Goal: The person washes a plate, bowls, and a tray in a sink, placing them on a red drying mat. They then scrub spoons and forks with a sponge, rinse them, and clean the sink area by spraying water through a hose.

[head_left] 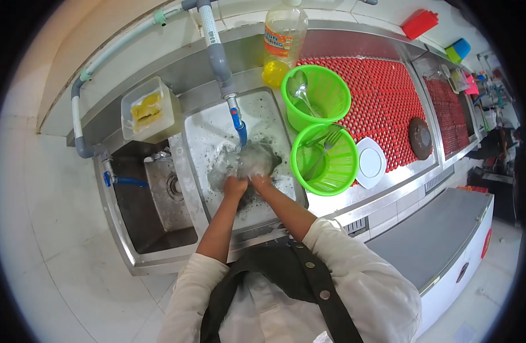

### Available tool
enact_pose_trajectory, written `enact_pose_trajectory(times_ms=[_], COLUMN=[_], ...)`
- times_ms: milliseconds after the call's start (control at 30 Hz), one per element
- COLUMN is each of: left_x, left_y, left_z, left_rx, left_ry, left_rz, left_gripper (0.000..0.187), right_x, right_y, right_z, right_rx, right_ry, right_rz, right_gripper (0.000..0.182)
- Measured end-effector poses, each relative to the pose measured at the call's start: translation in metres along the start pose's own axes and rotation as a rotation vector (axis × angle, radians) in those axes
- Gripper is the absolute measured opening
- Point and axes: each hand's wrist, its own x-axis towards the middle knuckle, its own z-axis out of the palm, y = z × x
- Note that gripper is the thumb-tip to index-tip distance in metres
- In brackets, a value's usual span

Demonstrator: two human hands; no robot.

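Both hands reach into the foamy sink (203, 128), under a blue-handled tap (238, 120). Water and suds cover the fingers of my left hand (235, 184) and of my right hand (260, 178), so what they hold, if anything, is hidden. The two wrists are close together. Right of the sink stand two green baskets: the upper basket (337, 94) holds a spoon (301, 88), and the lower basket (346, 166) holds a fork (330, 142) and other cutlery.
A plastic tub (170, 117) with yellow sponges sits left, above an unfilled basin (134, 200). Behind the baskets is a bottle (280, 48) of yellow liquid. A red mat (380, 91), white lid (370, 163) and brown round object (420, 139) lie right.
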Motion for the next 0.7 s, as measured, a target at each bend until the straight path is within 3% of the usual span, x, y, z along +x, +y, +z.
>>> enact_pose_trajectory(times_ms=[33, 67, 100, 133, 167, 200, 267, 300, 333, 367, 400, 433, 467, 533, 567, 600, 633, 700], left_x=[0.007, 0.004, 0.001, -0.001, -0.002, 0.0, 0.004, 0.009, 0.015, 0.023, 0.033, 0.036, 0.028, 0.0, -0.01, -0.006, 0.005, 0.013], left_y=[-0.015, -0.016, -0.01, -0.002, 0.003, 0.003, -0.001, -0.009, -0.019, -0.033, -0.047, -0.054, -0.048, -0.016, -0.006, -0.012, -0.019, -0.008], left_z=[0.015, 0.01, 0.003, 0.0, -0.005, -0.011, -0.006, 0.006, 0.017, 0.029, 0.042, 0.052, 0.044, 0.002, -0.006, 0.005, 0.013, -0.002], left_rx=[-0.216, -0.21, -0.806, -1.403, -1.403, -1.48, -1.556, -1.298, -1.037, -1.029, -0.272, 0.479, 0.48, 0.462, 0.448, 0.672, 0.901, 1.032], left_ry=[-0.05, -0.053, -0.162, -0.289, -0.324, -0.371, -0.427, -0.389, -0.345, -0.354, -0.386, -0.363, -0.367, -0.353, -0.347, -0.377, -0.388, -0.546], left_rz=[-0.134, -0.127, -0.303, -0.482, -0.466, -0.545, -0.62, -0.594, -0.561, -0.547, -0.162, 0.237, 0.27, 0.238, 0.227, 0.179, 0.128, 0.282], left_gripper=[0.041, 0.041, 0.044, 0.048, 0.048, 0.048, 0.048, 0.046, 0.045, 0.045, 0.045, 0.045, 0.045, 0.039, 0.037, 0.036, 0.036, 0.033], right_x=[-0.012, -0.021, -0.027, -0.028, -0.031, -0.034, -0.042, -0.041, -0.037, -0.033, -0.035, -0.044, -0.05, -0.062, -0.066, -0.074, -0.097, -0.135], right_y=[-0.019, -0.03, -0.036, -0.034, -0.03, -0.026, -0.027, -0.016, 0.004, 0.015, 0.011, 0.002, -0.002, -0.01, -0.012, -0.014, -0.022, -0.023], right_z=[-0.037, -0.064, -0.076, -0.08, -0.085, -0.094, -0.112, -0.091, -0.052, -0.032, -0.044, -0.068, -0.089, -0.109, -0.106, -0.102, -0.116, -0.163], right_rx=[0.117, 0.349, 0.667, 0.785, 0.894, 0.882, 0.59, 0.587, 0.613, 0.633, 0.636, 0.241, -0.161, 0.207, 0.213, 0.216, 0.176, 0.108], right_ry=[0.081, 0.253, 0.086, -0.018, -0.122, -0.096, -0.304, -0.292, -0.04, 0.216, 0.237, -0.034, -0.306, -0.095, 0.073, 0.242, 0.229, 0.244], right_rz=[0.016, 0.085, 0.085, -0.07, -0.227, -0.212, -0.147, -0.145, -0.084, -0.018, -0.008, -0.161, -0.294, 0.025, 0.045, 0.06, 0.013, -0.021], right_gripper=[0.032, 0.028, 0.028, 0.027, 0.026, 0.026, 0.021, 0.021, 0.018, 0.016, 0.016, 0.021, 0.028, 0.039, 0.038, 0.037, 0.034, 0.031])
